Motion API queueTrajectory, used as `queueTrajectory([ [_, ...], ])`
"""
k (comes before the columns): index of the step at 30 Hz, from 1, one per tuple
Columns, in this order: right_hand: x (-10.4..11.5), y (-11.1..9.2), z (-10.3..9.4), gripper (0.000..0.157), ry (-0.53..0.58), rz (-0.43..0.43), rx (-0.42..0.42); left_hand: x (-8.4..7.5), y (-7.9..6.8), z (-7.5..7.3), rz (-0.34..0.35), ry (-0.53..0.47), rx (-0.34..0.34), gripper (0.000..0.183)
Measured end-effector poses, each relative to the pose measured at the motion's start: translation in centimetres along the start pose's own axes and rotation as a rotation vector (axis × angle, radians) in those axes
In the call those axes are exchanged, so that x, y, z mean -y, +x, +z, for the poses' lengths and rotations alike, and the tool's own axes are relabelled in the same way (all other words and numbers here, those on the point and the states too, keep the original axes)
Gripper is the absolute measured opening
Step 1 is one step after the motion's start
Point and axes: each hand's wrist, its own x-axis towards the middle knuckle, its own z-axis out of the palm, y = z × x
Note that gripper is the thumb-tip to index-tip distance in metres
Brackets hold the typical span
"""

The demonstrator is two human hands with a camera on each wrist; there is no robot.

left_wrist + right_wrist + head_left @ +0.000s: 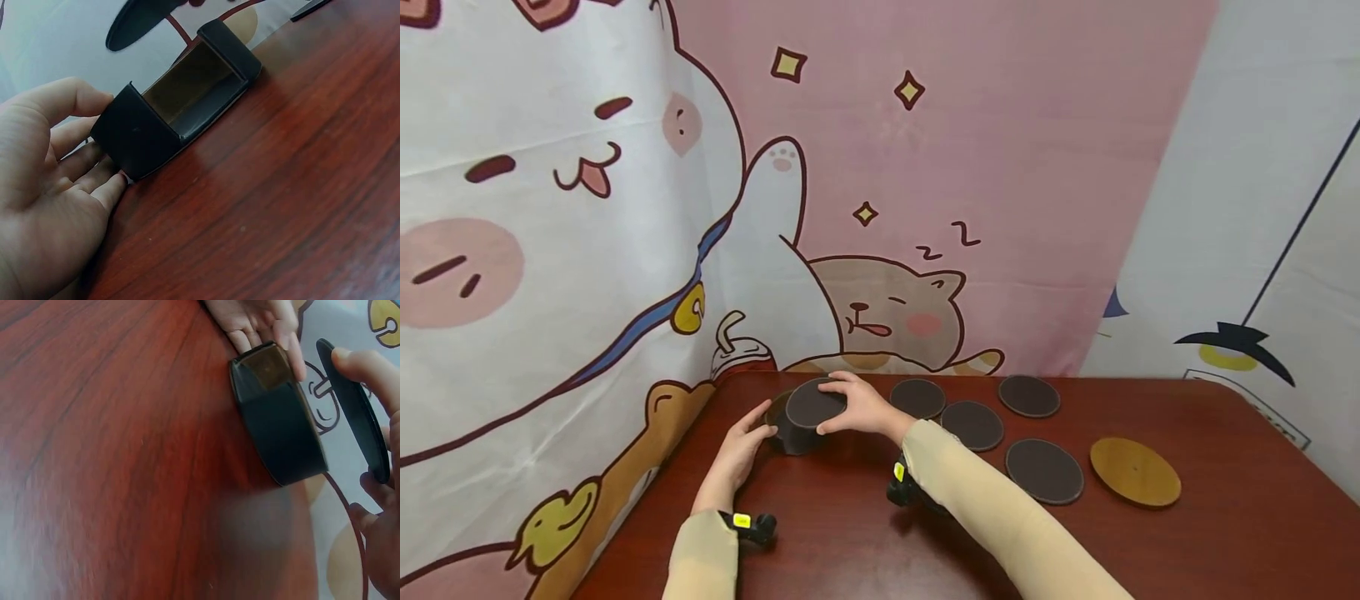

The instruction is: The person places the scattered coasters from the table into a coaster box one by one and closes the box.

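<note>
My left hand steadies the left side of a round black coaster holder, thumb near its upper edge and fingers around its side. The holder stands on the table with a wide gap in its wall, and a brownish-gold surface shows inside. Above it, my right hand pinches a dark round coaster by its edge, thumb on one side and fingers on the other. In the right wrist view this coaster is tilted and apart from the holder.
Several dark round coasters lie spread over the reddish-brown table, right of the holder. A gold-coloured disc lies farthest right. Behind the table hangs a cloth with cartoon animals.
</note>
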Motion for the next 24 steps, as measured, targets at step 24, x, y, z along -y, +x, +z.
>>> queueTrajectory([
  [24,0.5,2.0,3.2,0.077,-0.081,0.059,0.061,-0.1,0.1,-0.1,0.001,-0.018,-0.003,0.057],
])
